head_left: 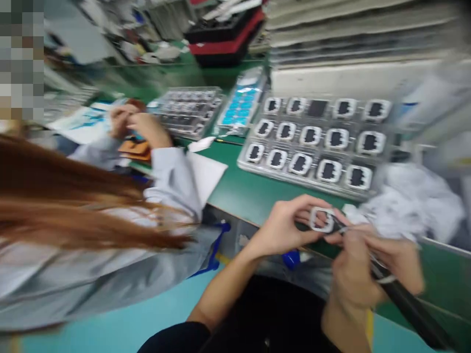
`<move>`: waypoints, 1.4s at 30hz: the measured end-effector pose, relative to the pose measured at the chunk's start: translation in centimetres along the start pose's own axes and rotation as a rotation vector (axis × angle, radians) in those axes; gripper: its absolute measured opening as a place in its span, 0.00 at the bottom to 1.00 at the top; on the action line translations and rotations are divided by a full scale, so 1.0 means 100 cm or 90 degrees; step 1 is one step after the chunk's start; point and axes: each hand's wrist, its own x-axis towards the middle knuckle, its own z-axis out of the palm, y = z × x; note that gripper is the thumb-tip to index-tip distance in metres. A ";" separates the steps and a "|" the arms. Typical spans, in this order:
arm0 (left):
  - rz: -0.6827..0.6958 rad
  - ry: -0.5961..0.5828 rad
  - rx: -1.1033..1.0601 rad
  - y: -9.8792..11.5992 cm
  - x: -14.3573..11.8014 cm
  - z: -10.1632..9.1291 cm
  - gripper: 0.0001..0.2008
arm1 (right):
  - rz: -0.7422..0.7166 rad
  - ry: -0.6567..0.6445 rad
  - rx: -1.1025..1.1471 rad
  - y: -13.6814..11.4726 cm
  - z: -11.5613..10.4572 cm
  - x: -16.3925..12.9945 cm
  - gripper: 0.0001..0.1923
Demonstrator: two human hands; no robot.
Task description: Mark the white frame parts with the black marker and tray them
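Note:
My left hand (285,223) pinches a small white frame-shaped part (321,219) with a dark centre, held just above the front edge of the green bench (239,189). My right hand (362,267) grips a dark pen-like tool (405,299) whose tip meets the right side of that part. Behind my hands lies a clear tray (245,164) filled with several similar white-framed parts in rows. The picture is blurred by motion.
A co-worker in a grey coat (110,264) with long hair sits at my left, hands (136,125) at another tray (189,110). A crumpled white cloth or bag (415,206) lies at the right. A blue-labelled tray (241,105) and stacked trays (353,34) stand behind.

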 end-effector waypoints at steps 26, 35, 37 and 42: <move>0.165 0.033 0.165 -0.012 -0.008 0.005 0.22 | -0.095 -0.034 -0.128 0.000 0.003 -0.006 0.07; 0.222 0.068 0.298 -0.014 -0.012 0.005 0.18 | -0.193 -0.065 -0.166 -0.004 0.005 -0.005 0.12; 0.222 0.069 0.298 -0.014 -0.013 0.005 0.18 | -0.208 -0.058 -0.179 -0.004 0.007 -0.003 0.14; 0.196 0.060 0.265 -0.012 -0.012 0.006 0.17 | -0.215 -0.054 -0.200 -0.005 0.008 -0.003 0.14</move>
